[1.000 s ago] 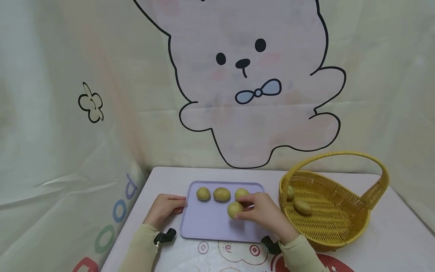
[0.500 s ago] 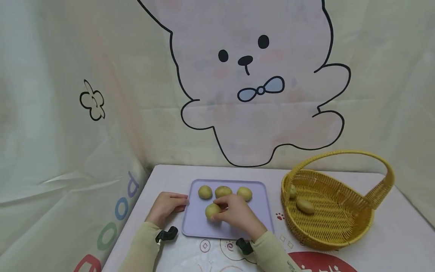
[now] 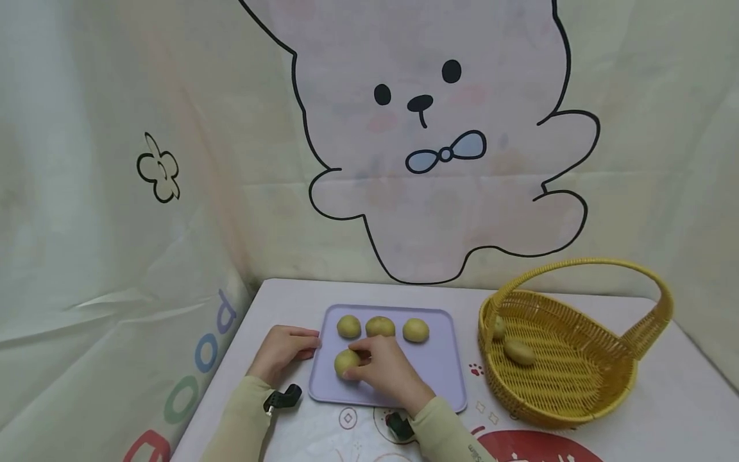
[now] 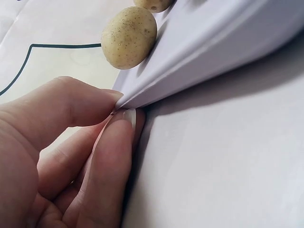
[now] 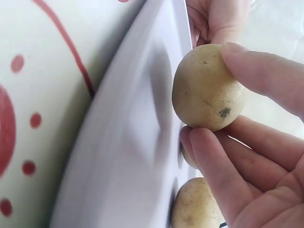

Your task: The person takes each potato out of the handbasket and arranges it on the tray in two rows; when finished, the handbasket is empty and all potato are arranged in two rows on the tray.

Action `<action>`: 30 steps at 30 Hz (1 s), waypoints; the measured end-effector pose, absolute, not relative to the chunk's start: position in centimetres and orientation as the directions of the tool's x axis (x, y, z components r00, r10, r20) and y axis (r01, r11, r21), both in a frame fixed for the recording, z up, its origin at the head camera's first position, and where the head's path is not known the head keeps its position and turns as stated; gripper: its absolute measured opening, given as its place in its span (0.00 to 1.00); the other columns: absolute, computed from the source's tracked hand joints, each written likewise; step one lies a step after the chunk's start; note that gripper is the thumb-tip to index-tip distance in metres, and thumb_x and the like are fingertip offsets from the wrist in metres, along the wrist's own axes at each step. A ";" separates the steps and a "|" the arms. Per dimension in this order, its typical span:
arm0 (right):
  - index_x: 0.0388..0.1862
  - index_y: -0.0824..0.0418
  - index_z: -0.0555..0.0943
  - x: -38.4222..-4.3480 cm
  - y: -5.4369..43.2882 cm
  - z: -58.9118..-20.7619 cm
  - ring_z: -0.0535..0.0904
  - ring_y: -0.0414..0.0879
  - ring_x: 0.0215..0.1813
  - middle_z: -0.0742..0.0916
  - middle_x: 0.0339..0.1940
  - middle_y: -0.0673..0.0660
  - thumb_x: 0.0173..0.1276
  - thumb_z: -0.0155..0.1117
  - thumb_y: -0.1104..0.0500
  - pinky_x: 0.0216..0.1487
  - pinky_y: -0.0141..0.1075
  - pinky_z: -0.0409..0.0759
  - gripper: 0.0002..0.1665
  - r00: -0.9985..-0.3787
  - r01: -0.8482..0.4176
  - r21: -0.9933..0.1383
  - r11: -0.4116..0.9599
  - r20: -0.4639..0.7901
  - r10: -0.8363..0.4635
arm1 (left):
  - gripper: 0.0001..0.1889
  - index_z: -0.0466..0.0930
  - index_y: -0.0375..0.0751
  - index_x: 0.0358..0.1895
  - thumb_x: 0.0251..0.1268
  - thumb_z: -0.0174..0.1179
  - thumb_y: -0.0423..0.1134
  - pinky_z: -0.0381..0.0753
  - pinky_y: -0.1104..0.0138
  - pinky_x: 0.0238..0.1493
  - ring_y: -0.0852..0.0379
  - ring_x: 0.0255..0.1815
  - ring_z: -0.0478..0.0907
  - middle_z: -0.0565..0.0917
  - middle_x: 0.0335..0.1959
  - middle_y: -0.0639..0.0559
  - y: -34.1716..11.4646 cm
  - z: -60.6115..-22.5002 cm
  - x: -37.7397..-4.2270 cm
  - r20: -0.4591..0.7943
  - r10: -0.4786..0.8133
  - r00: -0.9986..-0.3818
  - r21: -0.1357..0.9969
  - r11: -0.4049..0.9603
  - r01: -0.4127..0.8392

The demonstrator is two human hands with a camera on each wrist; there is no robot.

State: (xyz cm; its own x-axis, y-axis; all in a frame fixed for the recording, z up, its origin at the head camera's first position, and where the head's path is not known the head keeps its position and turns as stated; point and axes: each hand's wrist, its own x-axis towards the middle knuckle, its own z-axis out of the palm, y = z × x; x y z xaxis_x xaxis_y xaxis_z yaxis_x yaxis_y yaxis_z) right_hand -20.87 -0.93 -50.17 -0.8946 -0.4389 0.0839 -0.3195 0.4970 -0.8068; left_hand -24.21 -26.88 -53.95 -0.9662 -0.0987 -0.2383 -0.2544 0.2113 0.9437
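My right hand [image 3: 387,369] holds a round yellow potato [image 3: 346,364] between thumb and fingertips, over the front left of a lilac tray [image 3: 416,378]. In the right wrist view this potato [image 5: 206,90] has a dark spot, and its shadow falls on the tray; a small gap seems to lie between them. Behind it on the tray, potatoes stand in a row: a left one [image 3: 349,326], a middle one [image 3: 380,326] partly behind my fingers, and a right one [image 3: 416,330]. At the tray's left edge my left hand [image 3: 283,350] pinches the rim [image 4: 137,95].
A yellow wicker basket [image 3: 554,385] with a tall handle stands right of the tray. Inside lie a potato [image 3: 519,352] and another [image 3: 499,328], half hidden by the basket's side. A printed cloth covers the table [image 3: 323,430]; a curtain with a bear drawing hangs behind.
My right hand has carried the potato leftward across the tray, from below the right potato to the front left. The left hand stays at the tray's edge.
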 end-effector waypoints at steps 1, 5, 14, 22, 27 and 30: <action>0.61 0.68 0.88 -20.8 -1.0 -50.2 0.91 0.44 0.48 0.95 0.49 0.58 0.58 0.87 0.56 0.52 0.36 0.91 0.33 -0.896 -0.312 -0.812 0.492 0.080 -0.437 | 0.15 0.94 0.33 0.47 0.56 0.80 0.34 0.91 0.70 0.39 0.63 0.34 0.89 0.95 0.40 0.45 -26.9 -53.9 -24.2 -0.236 -0.099 -0.967 0.942 0.220 -0.252; 0.61 0.69 0.88 -20.8 -1.5 -50.4 0.91 0.44 0.49 0.95 0.50 0.59 0.58 0.87 0.57 0.52 0.38 0.91 0.33 -0.897 -0.300 -0.822 0.484 0.069 -0.437 | 0.16 0.94 0.33 0.47 0.56 0.81 0.34 0.92 0.69 0.39 0.62 0.35 0.90 0.95 0.42 0.44 -27.0 -54.0 -24.1 -0.221 -0.104 -0.970 0.939 0.246 -0.241; 0.61 0.67 0.88 -20.8 -2.0 -50.7 0.90 0.41 0.48 0.94 0.50 0.57 0.59 0.87 0.56 0.51 0.34 0.90 0.33 -0.903 -0.288 -0.811 0.509 0.053 -0.426 | 0.16 0.93 0.32 0.48 0.58 0.80 0.33 0.92 0.69 0.40 0.61 0.36 0.90 0.95 0.44 0.42 -26.8 -53.9 -24.2 -0.218 -0.097 -0.971 0.943 0.236 -0.235; 0.60 0.66 0.89 -20.8 -2.1 -50.7 0.87 0.38 0.44 0.94 0.46 0.53 0.58 0.88 0.54 0.47 0.31 0.87 0.33 -0.906 -0.297 -0.789 0.537 0.056 -0.419 | 0.15 0.94 0.33 0.47 0.57 0.80 0.34 0.92 0.70 0.40 0.62 0.36 0.90 0.95 0.44 0.43 -26.9 -53.8 -24.1 -0.225 -0.101 -0.969 0.938 0.247 -0.244; 0.59 0.65 0.89 -20.7 -2.1 -50.6 0.86 0.39 0.43 0.94 0.44 0.52 0.57 0.88 0.54 0.45 0.31 0.85 0.33 -0.908 -0.308 -0.783 0.541 0.071 -0.414 | 0.15 0.94 0.32 0.47 0.57 0.80 0.33 0.92 0.69 0.41 0.61 0.36 0.90 0.95 0.43 0.42 -26.8 -53.8 -24.2 -0.226 -0.091 -0.970 0.944 0.225 -0.242; 0.59 0.64 0.89 -20.6 -2.0 -50.6 0.86 0.39 0.43 0.93 0.44 0.52 0.57 0.88 0.52 0.45 0.31 0.85 0.33 -0.911 -0.298 -0.778 0.553 0.059 -0.408 | 0.15 0.93 0.31 0.47 0.58 0.79 0.33 0.92 0.69 0.41 0.61 0.36 0.90 0.95 0.43 0.42 -26.7 -53.8 -24.1 -0.232 -0.089 -0.969 0.945 0.218 -0.246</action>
State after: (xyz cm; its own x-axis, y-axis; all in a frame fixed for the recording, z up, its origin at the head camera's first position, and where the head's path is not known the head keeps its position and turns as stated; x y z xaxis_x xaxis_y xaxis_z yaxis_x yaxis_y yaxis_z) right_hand -20.56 -2.03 -50.58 -0.9110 -0.4082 0.0593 -0.2985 0.5532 -0.7778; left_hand -24.11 -26.74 -53.85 -0.9687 -0.0890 -0.2318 -0.2460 0.2175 0.9445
